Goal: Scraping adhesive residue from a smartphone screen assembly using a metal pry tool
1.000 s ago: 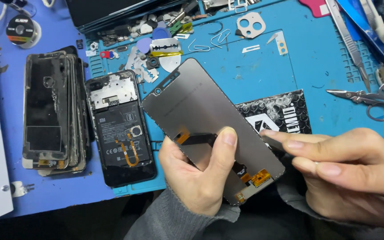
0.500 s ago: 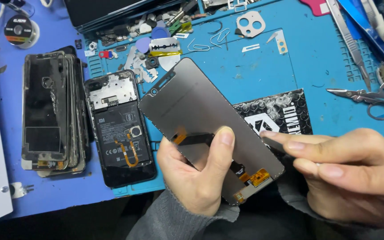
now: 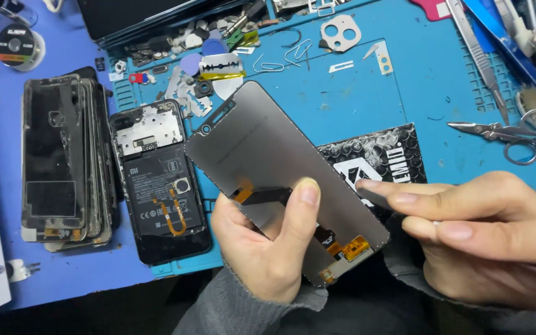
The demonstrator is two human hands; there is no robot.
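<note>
The phone screen (image 3: 280, 180) is being gripped by the closed left hand (image 3: 262, 248); the right hand (image 3: 485, 229), fingers curled, perhaps holding something thin, is touching its edge. The ribbon cable (image 3: 342, 245) risks being torn.

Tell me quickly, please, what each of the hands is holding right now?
Left hand: shut on the screen panel.
Right hand: fingertips at the panel's edge; grip cannot be told.

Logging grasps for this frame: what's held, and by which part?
Left hand holds the phone screen panel by its lower end, thumb pressed on the back beside the flex cable. Right hand touches the panel's right edge; no clear grip.
</note>
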